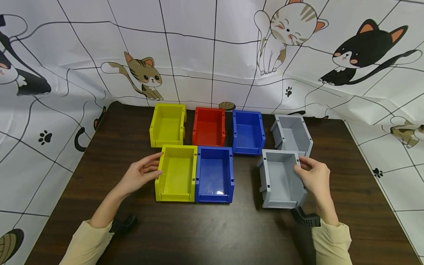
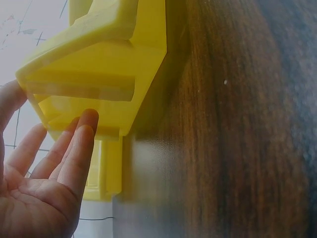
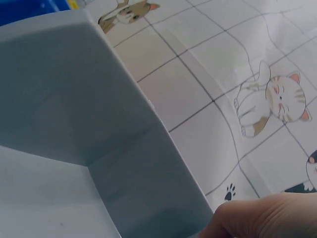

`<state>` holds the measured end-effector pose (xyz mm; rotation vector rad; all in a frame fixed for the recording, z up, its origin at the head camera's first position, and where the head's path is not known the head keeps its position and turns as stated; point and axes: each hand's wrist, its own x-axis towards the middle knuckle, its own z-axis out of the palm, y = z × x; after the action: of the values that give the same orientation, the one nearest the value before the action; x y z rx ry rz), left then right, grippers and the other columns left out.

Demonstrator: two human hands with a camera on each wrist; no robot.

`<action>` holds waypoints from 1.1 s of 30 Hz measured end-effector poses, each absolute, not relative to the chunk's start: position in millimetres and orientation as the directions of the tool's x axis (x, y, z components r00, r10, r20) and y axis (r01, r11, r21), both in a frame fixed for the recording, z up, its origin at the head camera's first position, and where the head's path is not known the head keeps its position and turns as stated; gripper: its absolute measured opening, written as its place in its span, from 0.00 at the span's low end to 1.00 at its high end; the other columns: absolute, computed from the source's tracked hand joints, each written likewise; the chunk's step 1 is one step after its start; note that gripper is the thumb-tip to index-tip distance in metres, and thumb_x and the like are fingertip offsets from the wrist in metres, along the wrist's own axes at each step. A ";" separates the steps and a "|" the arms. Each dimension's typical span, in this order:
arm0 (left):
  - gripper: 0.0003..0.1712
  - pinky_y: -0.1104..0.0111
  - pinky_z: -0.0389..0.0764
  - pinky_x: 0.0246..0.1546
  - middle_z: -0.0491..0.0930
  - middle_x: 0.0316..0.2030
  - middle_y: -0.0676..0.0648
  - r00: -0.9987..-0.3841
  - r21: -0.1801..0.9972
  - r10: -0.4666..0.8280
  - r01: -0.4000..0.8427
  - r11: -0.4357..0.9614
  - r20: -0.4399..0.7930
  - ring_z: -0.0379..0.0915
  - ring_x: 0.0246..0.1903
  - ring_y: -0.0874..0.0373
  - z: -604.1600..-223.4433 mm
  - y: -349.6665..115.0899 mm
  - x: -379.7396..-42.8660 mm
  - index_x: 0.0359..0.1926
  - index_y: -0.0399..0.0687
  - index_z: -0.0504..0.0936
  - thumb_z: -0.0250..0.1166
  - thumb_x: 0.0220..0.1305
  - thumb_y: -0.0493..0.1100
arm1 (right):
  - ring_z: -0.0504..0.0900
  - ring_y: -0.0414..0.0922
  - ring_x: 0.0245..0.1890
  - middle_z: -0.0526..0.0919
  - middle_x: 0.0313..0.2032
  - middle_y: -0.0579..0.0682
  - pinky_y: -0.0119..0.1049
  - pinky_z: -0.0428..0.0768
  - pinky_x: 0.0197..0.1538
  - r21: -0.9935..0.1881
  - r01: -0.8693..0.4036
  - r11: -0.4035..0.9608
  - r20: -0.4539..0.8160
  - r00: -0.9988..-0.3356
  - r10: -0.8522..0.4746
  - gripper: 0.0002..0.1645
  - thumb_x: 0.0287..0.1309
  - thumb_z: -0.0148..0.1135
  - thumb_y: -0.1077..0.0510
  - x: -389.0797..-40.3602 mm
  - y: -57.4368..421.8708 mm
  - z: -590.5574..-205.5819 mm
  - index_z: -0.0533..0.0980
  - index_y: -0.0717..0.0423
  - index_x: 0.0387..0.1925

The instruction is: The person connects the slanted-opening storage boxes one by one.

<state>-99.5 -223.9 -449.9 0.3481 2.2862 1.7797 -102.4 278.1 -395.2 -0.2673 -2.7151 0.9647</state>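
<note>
Backdrop (image 1: pixel 188 55): white, printed with dark lines, cats and paw marks
Tabletop (image 1: pixel 212 235): dark wood grain
Far row, left to right: yellow bin (image 1: pixel 168 127), red bin (image 1: pixel 208 127), blue bin (image 1: pixel 248 129), grey bin (image 1: pixel 294 134)
Near pair: near yellow bin (image 1: pixel 177 171) just left of near blue bin (image 1: pixel 214 171)
Left hand (image 1: pixel 139 175): grip loose, fingers touching near yellow bin's left side
Right hand (image 1: pixel 314 177): grip pinching the right wall of near grey bin (image 1: pixel 282 178), right of near blue bin and apart from it

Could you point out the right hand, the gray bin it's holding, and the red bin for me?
Right hand (image 1: pixel 315 175): head view, on the back of the hand.
Gray bin (image 1: pixel 282 184): head view, on its inside floor.
Red bin (image 1: pixel 209 127): head view, on its inside floor.
</note>
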 end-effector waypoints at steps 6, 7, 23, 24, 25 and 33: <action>0.35 0.71 0.79 0.42 0.69 0.56 0.30 -0.947 0.970 0.318 0.049 0.237 -0.030 0.71 0.51 0.40 -449.8 -224.2 -99.5 0.68 0.41 0.62 0.63 0.62 0.37 | 0.67 0.14 0.23 0.83 0.34 0.65 0.13 0.67 0.27 -0.679 0.062 0.732 0.169 -0.957 0.237 0.20 0.47 0.64 0.65 -107.8 263.4 -386.5 0.80 0.68 0.45; 0.35 0.71 0.78 0.42 0.69 0.56 0.30 -0.947 0.970 0.318 0.050 0.239 -0.030 0.71 0.51 0.40 -449.8 -224.1 -99.5 0.68 0.42 0.62 0.63 0.62 0.37 | 0.66 0.13 0.23 0.83 0.34 0.65 0.12 0.67 0.26 -0.683 0.056 0.728 0.174 -0.956 0.237 0.20 0.47 0.64 0.65 -108.8 260.9 -385.6 0.80 0.68 0.45; 0.35 0.71 0.79 0.42 0.69 0.56 0.30 -0.947 0.972 0.319 0.050 0.229 -0.026 0.70 0.52 0.38 -450.3 -224.7 -99.4 0.68 0.41 0.61 0.63 0.62 0.37 | 0.74 0.24 0.25 0.84 0.33 0.65 0.13 0.69 0.26 -0.730 0.007 0.683 0.181 -0.962 0.204 0.18 0.45 0.63 0.67 -121.6 223.5 -379.4 0.81 0.67 0.43; 0.35 0.71 0.79 0.42 0.69 0.56 0.30 -0.948 0.972 0.318 0.051 0.228 -0.025 0.70 0.51 0.38 -450.2 -224.8 -99.3 0.68 0.41 0.61 0.63 0.62 0.37 | 0.75 0.25 0.26 0.84 0.33 0.65 0.13 0.69 0.26 -0.736 0.004 0.677 0.179 -0.963 0.200 0.19 0.45 0.63 0.67 -122.3 221.7 -379.5 0.81 0.68 0.43; 0.35 0.71 0.79 0.42 0.69 0.56 0.30 -0.948 0.973 0.317 0.050 0.227 -0.025 0.70 0.51 0.38 -450.2 -224.8 -99.2 0.68 0.41 0.61 0.63 0.62 0.37 | 0.76 0.27 0.26 0.84 0.33 0.65 0.13 0.69 0.26 -0.741 0.004 0.672 0.174 -0.965 0.198 0.19 0.45 0.62 0.68 -123.0 220.1 -379.3 0.81 0.68 0.43; 0.35 0.71 0.79 0.42 0.69 0.56 0.31 -0.948 0.971 0.316 0.045 0.235 -0.032 0.71 0.51 0.39 -450.8 -224.4 -99.6 0.68 0.42 0.62 0.63 0.62 0.37 | 0.83 0.48 0.31 0.83 0.32 0.67 0.14 0.69 0.25 -0.749 -0.006 0.662 0.177 -0.966 0.191 0.18 0.45 0.61 0.69 -127.3 209.9 -379.9 0.81 0.70 0.42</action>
<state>-99.6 -224.4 -450.8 0.3412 2.2841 1.7845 -127.3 209.9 -379.9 -0.1490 -2.6395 1.1910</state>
